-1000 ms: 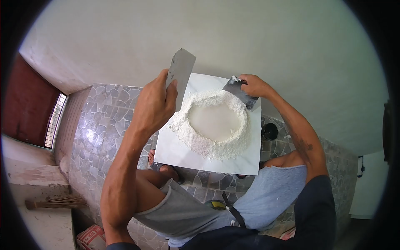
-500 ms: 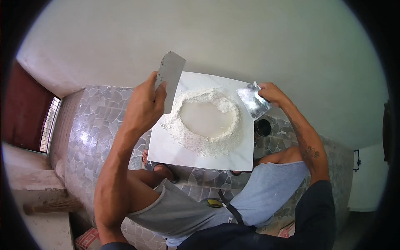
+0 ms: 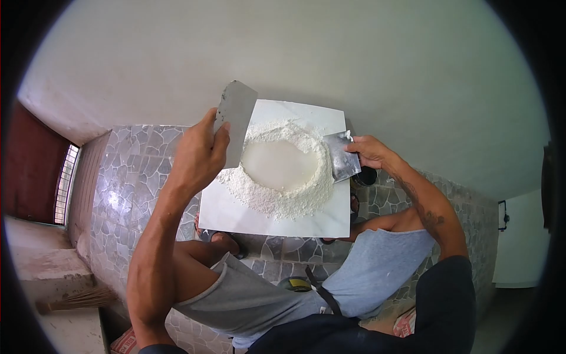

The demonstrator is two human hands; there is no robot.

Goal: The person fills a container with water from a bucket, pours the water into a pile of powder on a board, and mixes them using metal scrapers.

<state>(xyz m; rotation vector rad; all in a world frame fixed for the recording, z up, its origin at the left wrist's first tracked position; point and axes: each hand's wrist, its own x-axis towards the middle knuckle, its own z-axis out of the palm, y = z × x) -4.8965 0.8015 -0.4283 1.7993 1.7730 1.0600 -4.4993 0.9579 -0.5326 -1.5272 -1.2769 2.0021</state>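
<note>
In the head view, a pale plastered wall [image 3: 295, 53] stands behind a grey stone-patterned floor [image 3: 141, 153] and one square white marbled slab [image 3: 259, 224]. On it, one ring of white powder [image 3: 277, 203] surrounds a cloudy pool [image 3: 280, 165]. The left hand [image 3: 200, 154], arm stretched forward, has its fingers closed on a flat grey metal scraper [image 3: 236, 115], blocking the ring's left edge; the right hand's [image 3: 370, 151] fingers pinch a second, shiny metal scraper [image 3: 342, 156] by the ring's right side, near one round black container [image 3: 367, 176]
</note>
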